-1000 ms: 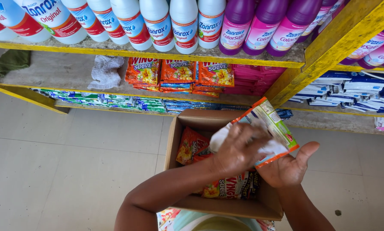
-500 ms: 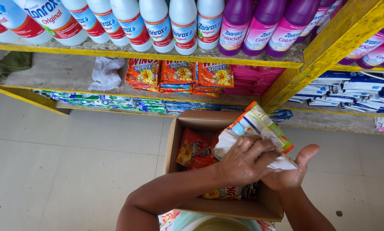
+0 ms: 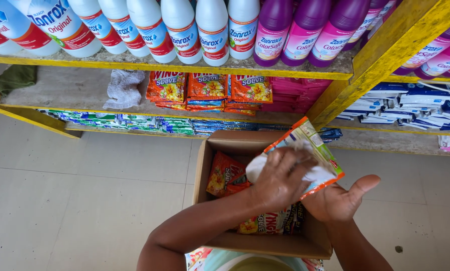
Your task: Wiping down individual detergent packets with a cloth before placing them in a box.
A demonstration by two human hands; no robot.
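Over the open brown cardboard box point(image 3: 212, 170), the right hand point(image 3: 335, 200) cradles an orange-edged plastic sachet point(image 3: 310, 145) from beneath while the left hand point(image 3: 280, 178) presses a white cloth point(image 3: 257, 168) onto it.

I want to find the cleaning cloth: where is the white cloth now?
In the head view the white cloth lies on the middle shelf, upper left, just left of the orange sachet stacks and below the white bottles.
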